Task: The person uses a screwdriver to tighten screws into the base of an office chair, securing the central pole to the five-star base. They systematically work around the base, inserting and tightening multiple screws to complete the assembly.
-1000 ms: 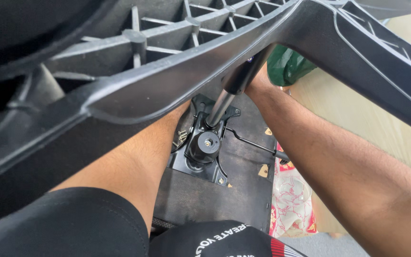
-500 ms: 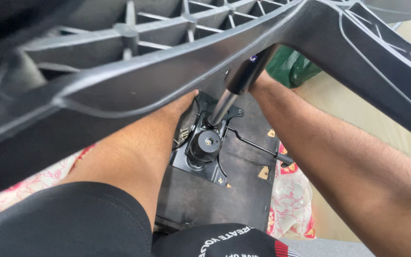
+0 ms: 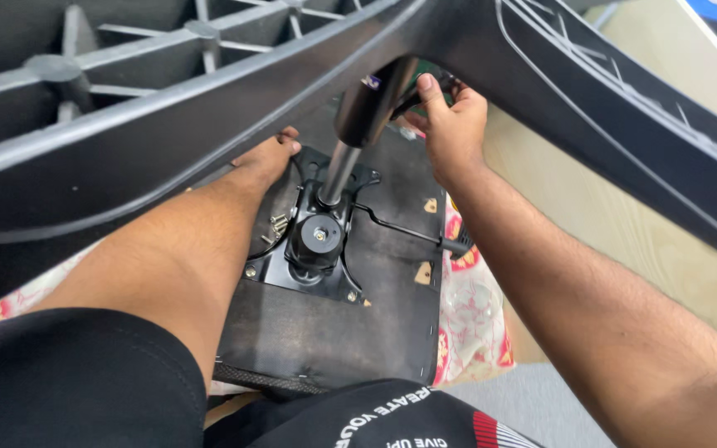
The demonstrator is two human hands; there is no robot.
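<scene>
Two-handed, working at the underside of an upturned chair seat [image 3: 325,332]. Curling the right hand [image 3: 451,124] shut, thumb raised, right beside the black upper end of the gas cylinder [image 3: 367,108]; unable to tell exactly what the fingers are closing on, with the black plastic frame [image 3: 168,141] crossing in front. Laying the left hand [image 3: 269,158] flat and open, holding nothing, pressing down at the far left edge of the black mechanism plate [image 3: 317,249]. Judging by this, seating the cylinder in the plate: leaning its chrome shaft up and to the right out of the plate's far end, just beyond the round black knob [image 3: 315,239]. Calling next, most likely, for steadying the seat with the flat hand and lining the shaft up straight with its socket.

Leaving a few loose screws [image 3: 278,224] lying on the plate near the left wrist, and a thin black lever [image 3: 400,228] reaching out rightward to the seat's edge.

Showing, for labels, a small purple sticker [image 3: 373,81] high on the cylinder and two small tan tags [image 3: 431,205] on the dark seat underside to the right of the plate. Spreading a red-and-white patterned cloth [image 3: 475,323] beneath the seat, beside a pale wooden surface [image 3: 624,224].
</scene>
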